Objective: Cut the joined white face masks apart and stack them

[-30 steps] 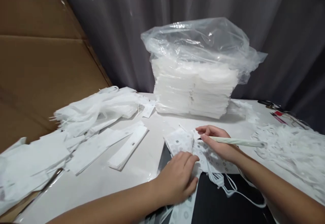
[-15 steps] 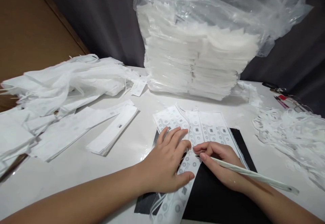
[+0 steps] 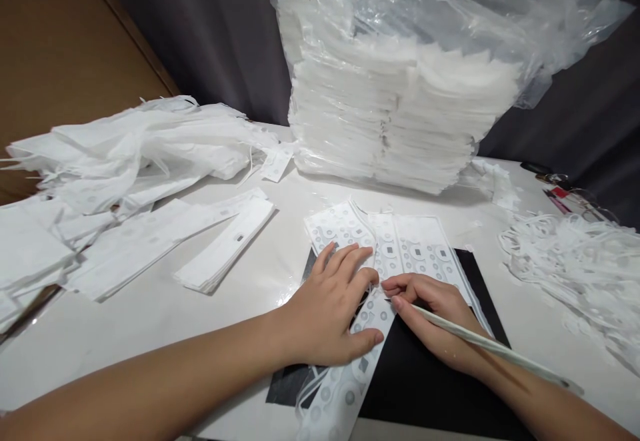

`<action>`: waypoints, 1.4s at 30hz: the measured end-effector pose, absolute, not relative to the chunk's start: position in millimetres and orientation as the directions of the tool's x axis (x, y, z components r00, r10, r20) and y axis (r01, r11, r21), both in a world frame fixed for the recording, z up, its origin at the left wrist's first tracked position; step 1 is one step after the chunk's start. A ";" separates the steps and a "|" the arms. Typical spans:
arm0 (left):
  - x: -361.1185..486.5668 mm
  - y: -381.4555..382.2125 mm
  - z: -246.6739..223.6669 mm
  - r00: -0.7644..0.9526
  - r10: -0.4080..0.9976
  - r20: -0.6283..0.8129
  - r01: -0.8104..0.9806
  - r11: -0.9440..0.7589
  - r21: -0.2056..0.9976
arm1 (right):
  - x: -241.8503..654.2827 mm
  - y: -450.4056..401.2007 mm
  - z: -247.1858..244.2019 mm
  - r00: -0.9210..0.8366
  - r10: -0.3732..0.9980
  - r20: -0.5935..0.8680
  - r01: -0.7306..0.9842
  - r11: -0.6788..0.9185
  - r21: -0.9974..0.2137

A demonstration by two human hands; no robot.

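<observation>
My left hand [image 3: 333, 308] lies palm down with fingers spread, pressing on a white sheet printed with grey circles and squares [image 3: 417, 241]. Under its thumb, a strip of this printed material [image 3: 345, 388] runs toward me. My right hand [image 3: 433, 318] is closed around a slim pen-like tool [image 3: 490, 344] with a pale, wrapped-looking handle. Its thin dark tip points at the printed material just right of my left index finger; whether it touches cannot be made out. Both hands rest over a black mat [image 3: 425, 388] beneath the sheet.
A tall stack of white sheets [image 3: 400, 114] stands in a clear plastic bag at the back. White pieces [image 3: 130, 148] pile up at left, near a stack of narrow strips [image 3: 227, 244]. Tangled white offcuts [image 3: 575, 254] lie at right, with small tools [image 3: 557, 198] behind.
The camera view has shifted slightly, so the surroundings sit a little differently. Both hands keep almost the same place on the sheet, the tool still in the right one.
</observation>
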State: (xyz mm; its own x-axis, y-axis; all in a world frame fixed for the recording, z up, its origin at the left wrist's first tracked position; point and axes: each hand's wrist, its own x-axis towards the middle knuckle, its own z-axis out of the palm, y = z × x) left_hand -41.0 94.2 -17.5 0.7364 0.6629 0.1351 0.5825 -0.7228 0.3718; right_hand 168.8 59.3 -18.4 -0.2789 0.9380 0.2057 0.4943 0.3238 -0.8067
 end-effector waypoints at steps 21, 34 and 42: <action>-42.3 98.4 -10.3 0.774 0.619 0.132 0.512 -0.735 0.444 | 180.9 49.7 -13.3 -0.212 0.885 0.414 0.677 0.439 -0.591; -34.8 102.2 -9.1 0.564 0.758 0.328 0.548 -0.641 0.538 | 155.9 31.9 -11.9 -0.266 0.946 0.186 0.411 0.286 -0.866; -36.5 113.8 -12.7 0.517 0.781 0.351 0.554 -0.617 0.559 | 153.0 32.6 -11.7 -0.357 0.909 0.215 0.422 0.362 -0.831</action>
